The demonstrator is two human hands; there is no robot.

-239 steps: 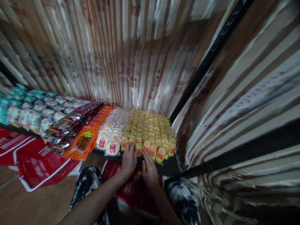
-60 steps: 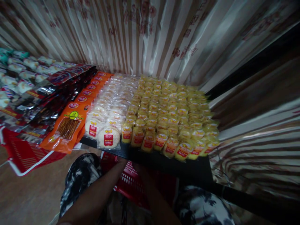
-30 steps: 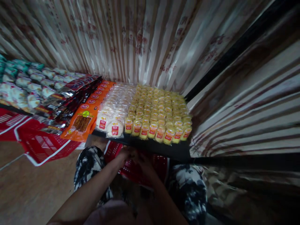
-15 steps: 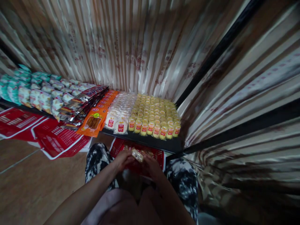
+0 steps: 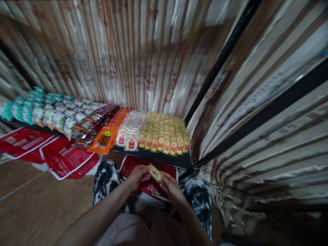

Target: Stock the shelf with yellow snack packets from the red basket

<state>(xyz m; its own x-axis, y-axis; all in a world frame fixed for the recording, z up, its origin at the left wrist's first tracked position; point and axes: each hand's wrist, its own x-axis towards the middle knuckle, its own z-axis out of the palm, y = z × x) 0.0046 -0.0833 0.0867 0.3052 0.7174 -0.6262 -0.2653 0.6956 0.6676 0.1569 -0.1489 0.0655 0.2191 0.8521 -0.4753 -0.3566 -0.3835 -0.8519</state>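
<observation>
Between my two hands is a small, oblong wrapped snack (image 5: 155,173), pale yellow with darker marks. My left hand (image 5: 138,176) pinches its left end, and my right hand (image 5: 169,184) grips the lower right end. Both hands are above a red plastic basket (image 5: 127,165) under the shelf edge, between my knees. What lies inside that basket is mostly hidden by my hands. Just beyond, rows of yellow packaged cakes (image 5: 164,136) stand on a black shelf (image 5: 153,156), with white round packaged cakes (image 5: 130,140) to their left.
Orange snack bags (image 5: 104,136), dark snack bags (image 5: 94,121), and white and teal packets (image 5: 48,112) fill the shelf's left part. Red baskets (image 5: 69,159) stand below them. Black frame posts (image 5: 210,83) and a striped curtain (image 5: 143,61) bound the back and right.
My hands have turned the snack slightly, so its pale yellow face shows more plainly. The head view has shifted, and shelf goods sit a little lower in the picture.
</observation>
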